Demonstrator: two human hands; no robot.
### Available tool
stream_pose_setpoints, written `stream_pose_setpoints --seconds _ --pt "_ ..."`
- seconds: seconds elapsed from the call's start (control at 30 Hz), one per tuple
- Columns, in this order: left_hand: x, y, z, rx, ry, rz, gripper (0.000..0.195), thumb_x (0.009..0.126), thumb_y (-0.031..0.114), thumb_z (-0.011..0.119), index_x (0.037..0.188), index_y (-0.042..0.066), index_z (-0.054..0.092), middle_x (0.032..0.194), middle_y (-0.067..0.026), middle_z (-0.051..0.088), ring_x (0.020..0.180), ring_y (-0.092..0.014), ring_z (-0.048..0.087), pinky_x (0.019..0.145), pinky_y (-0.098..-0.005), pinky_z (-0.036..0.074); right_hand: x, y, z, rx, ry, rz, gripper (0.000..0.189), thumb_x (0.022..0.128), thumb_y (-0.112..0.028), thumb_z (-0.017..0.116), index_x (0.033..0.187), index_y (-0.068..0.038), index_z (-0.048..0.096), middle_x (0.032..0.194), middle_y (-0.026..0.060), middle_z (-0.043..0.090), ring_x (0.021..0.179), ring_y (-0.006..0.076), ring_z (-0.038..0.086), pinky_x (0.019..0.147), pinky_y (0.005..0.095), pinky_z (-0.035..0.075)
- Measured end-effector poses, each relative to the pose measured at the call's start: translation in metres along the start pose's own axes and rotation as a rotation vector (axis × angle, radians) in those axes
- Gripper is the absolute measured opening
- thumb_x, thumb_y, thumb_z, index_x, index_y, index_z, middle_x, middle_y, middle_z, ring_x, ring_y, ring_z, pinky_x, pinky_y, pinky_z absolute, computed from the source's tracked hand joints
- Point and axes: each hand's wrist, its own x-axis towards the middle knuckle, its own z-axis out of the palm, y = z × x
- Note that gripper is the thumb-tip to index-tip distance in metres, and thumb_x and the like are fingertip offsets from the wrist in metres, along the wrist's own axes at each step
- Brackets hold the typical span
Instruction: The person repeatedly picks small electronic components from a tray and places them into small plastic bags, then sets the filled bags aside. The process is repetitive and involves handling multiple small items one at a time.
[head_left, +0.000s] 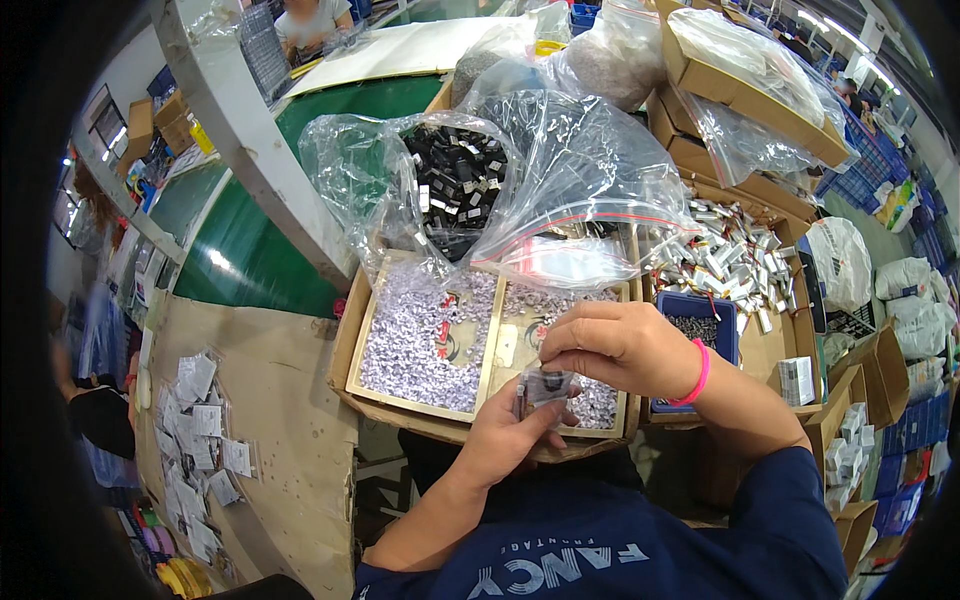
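My left hand (495, 442) grips a small clear plastic bag (546, 384) with a dark item inside. Above it, the fingertips of my right hand (630, 349) pinch at the bag's mouth; whether they hold a separate part there is hidden. A pink band circles the right wrist. Both hands are over the near edge of a shallow divided tray (491, 337), strewn with many small whitish pieces (412, 345). Behind the tray, an opened plastic bag (349, 161) holds black plastic parts with metal ends (465, 184). A stack of clear zip bags (577, 259) lies beside it.
On the right, a cardboard box holds silver battery cells with wires (727, 255) and a blue bin of small metal parts (697, 334). Filled packets (199, 450) are spread on the cardboard-covered table at left. A metal post (247, 135) slants by the green conveyor belt (251, 240). Another person (311, 30) sits beyond.
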Motion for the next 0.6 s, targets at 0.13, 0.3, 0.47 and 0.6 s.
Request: stream_pose_setpoints --seconds 0.13,0.3,0.47,0.6 --pt "0.001 -0.001 -0.001 -0.012 -0.017 -0.005 0.03 0.092 0.008 0.058 0.119 -0.001 0.05 0.106 -0.0097 0.063 0.087 -0.015 0.064 0.063 -0.0236 0.054 -0.003 0.002 -0.002 -0.075 -0.127 -0.022 0.015 0.082 -0.014 0.066 0.095 -0.007 0.064 0.088 0.0076 0.064 0.08 0.0262 0.064 0.074 0.0352 0.05" --pt "0.003 -0.002 -0.004 -0.001 -0.042 -0.05 0.03 0.09 0.007 0.06 0.118 -0.001 0.051 0.098 -0.0083 0.063 0.084 -0.014 0.064 0.063 -0.0238 0.054 -0.004 0.001 -0.003 -0.108 -0.129 -0.122 0.021 0.079 -0.014 0.067 0.099 -0.008 0.065 0.087 0.0064 0.064 0.087 0.0243 0.063 0.078 0.0353 0.048" --pt "0.003 -0.002 0.0 -0.008 -0.071 -0.064 0.029 0.089 0.007 0.063 0.115 0.001 0.052 0.095 -0.0063 0.064 0.077 -0.012 0.062 0.064 -0.0239 0.053 0.001 -0.002 0.0 -0.133 -0.186 -0.165 0.022 0.076 -0.015 0.066 0.095 -0.008 0.06 0.08 0.0054 0.062 0.081 0.0238 0.061 0.075 0.0334 0.045" --pt "0.002 0.001 -0.001 0.046 -0.05 -0.13 0.029 0.088 0.008 0.064 0.114 0.001 0.053 0.095 -0.0054 0.064 0.076 -0.011 0.062 0.064 -0.0244 0.053 0.0 -0.008 -0.003 -0.173 -0.33 -0.043 0.016 0.079 -0.017 0.064 0.091 -0.009 0.056 0.075 0.0054 0.059 0.076 0.0232 0.059 0.07 0.0338 0.043"
